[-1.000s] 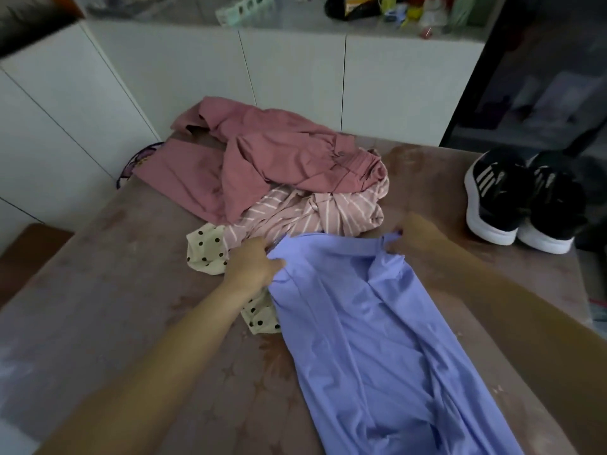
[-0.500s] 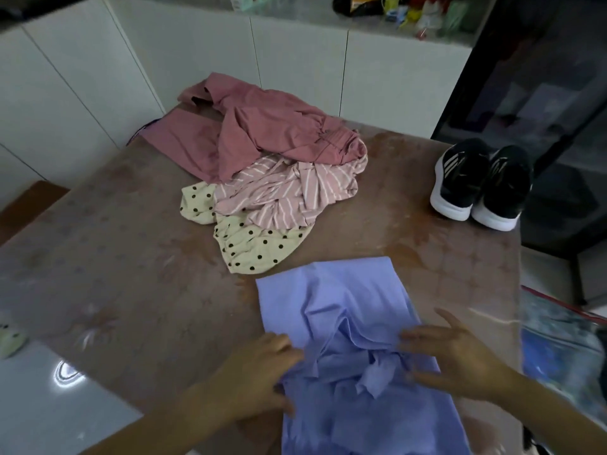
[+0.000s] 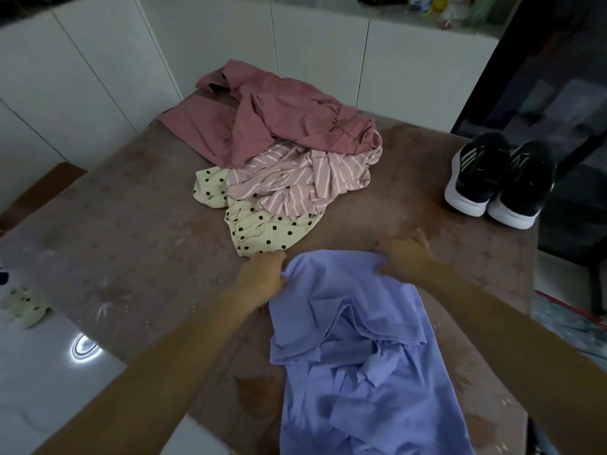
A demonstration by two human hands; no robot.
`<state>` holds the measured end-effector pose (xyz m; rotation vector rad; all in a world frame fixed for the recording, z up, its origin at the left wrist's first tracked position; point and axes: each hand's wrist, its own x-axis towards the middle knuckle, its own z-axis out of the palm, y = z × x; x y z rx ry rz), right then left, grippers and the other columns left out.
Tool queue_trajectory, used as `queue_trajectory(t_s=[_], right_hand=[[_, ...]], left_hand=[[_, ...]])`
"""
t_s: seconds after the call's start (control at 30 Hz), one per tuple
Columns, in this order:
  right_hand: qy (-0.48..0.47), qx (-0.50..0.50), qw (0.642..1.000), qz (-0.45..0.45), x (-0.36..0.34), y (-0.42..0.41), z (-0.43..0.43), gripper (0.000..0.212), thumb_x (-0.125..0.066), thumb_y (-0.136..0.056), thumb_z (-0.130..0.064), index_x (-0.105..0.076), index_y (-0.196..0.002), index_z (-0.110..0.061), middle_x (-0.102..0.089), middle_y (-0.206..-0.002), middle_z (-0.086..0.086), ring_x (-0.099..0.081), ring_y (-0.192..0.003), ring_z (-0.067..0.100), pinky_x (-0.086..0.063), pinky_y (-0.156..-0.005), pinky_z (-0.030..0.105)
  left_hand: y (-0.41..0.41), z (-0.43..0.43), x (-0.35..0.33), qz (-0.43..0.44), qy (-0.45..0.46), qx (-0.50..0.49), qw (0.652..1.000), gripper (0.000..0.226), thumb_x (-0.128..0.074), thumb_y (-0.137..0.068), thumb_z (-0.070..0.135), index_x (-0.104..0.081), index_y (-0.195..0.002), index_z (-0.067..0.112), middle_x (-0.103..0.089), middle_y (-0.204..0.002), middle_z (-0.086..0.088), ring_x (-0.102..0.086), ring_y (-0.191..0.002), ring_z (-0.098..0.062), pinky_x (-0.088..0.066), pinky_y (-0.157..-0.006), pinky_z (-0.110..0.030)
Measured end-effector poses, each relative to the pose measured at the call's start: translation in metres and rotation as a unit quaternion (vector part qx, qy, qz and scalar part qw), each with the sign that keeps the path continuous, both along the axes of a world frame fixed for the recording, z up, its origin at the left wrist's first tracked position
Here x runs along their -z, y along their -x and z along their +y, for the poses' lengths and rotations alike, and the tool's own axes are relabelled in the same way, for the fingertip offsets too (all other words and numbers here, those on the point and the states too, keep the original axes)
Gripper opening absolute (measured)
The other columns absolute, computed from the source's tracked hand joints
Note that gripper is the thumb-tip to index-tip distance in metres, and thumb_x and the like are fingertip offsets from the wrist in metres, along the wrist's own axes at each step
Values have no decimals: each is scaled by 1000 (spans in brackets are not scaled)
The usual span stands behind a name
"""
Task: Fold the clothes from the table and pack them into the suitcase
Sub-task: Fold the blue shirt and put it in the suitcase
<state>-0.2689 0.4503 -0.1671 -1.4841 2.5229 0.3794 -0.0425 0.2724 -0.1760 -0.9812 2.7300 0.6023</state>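
Note:
A lilac-blue garment (image 3: 354,349) lies folded over itself on the brown table (image 3: 131,244), its near part hanging toward me. My left hand (image 3: 262,277) grips its far left corner. My right hand (image 3: 402,257) grips its far right corner. Beyond it lies a heap of clothes: a cream piece with black dots (image 3: 262,231), a pink one with white stripes (image 3: 295,182), and a dusty-pink garment (image 3: 279,123) at the far edge. No suitcase is in view.
A pair of black sneakers with white soles (image 3: 499,182) stands at the table's right edge. White cabinets (image 3: 98,77) line the back and left. A small pale object (image 3: 26,307) lies on the glossy floor at left.
Both hands went from the near bunched part of the lilac garment to its far edge and took hold of the corners. The camera view tilted slightly.

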Motion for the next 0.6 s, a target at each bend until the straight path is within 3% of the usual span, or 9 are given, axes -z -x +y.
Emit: queue_trajectory(t_s=[0.03,0.1,0.2,0.3,0.4,0.5,0.6], right_hand=[[-14,-19,999,37,-2,0,-1,32,-50,-89,-46,-58,-115,-30,-62,-115,-9,-53,-110,18,-24,-106,40],[-14,-17,997,71,-10,8,-3,25,-48,-90,-40,-65,-104,-29,-64,-111,-6,-52,-110,19,-24,-106,40],[79,59,994,39,-25,32,-5,24,-53,-89,-35,-63,-109,-25,-60,-118,1,-47,-119,24,-8,-113,49],[228,121,966,-21,-44,45,3,11,-56,-87,-21,-58,-96,-15,-66,-95,11,-57,-101,34,-7,-112,49],[321,122,938,-52,-53,32,26,12,-58,-80,-16,-56,-91,-11,-61,-71,7,-60,-80,37,-10,-111,46],[360,71,930,-19,-41,6,69,28,-42,-71,-30,-59,-81,-11,-57,-58,1,-59,-63,33,-21,-105,45],[358,-1,933,-31,-16,-19,118,30,-39,-74,-25,-58,-96,-18,-70,-75,-1,-66,-59,22,-6,-115,40]], left_hand=[[3,-1,-1,-16,11,2,1000,6,-60,-82,19,-56,-83,14,-60,-85,-5,-60,-90,-30,-46,-67,-33],[12,-9,-9,-3,36,-4,999,10,-58,-82,16,-57,-72,14,-57,-78,-7,-60,-83,-30,-42,-61,-31],[34,-24,-34,97,29,-50,994,9,-57,-79,9,-59,-70,11,-58,-74,-10,-58,-75,-31,-45,-61,-35],[54,-29,-63,166,21,-61,984,6,-57,-85,14,-60,-81,12,-58,-81,-7,-53,-74,-29,-45,-65,-37],[49,-12,-78,200,38,-6,979,6,-58,-86,15,-56,-81,12,-55,-77,-6,-52,-74,-30,-43,-64,-39],[13,16,-69,203,51,78,975,6,-60,-81,11,-61,-86,14,-61,-81,-4,-56,-74,-26,-37,-60,-30],[-33,44,-55,188,53,167,966,13,-55,-78,18,-63,-87,19,-65,-81,3,-60,-71,-20,-46,-60,-30]])
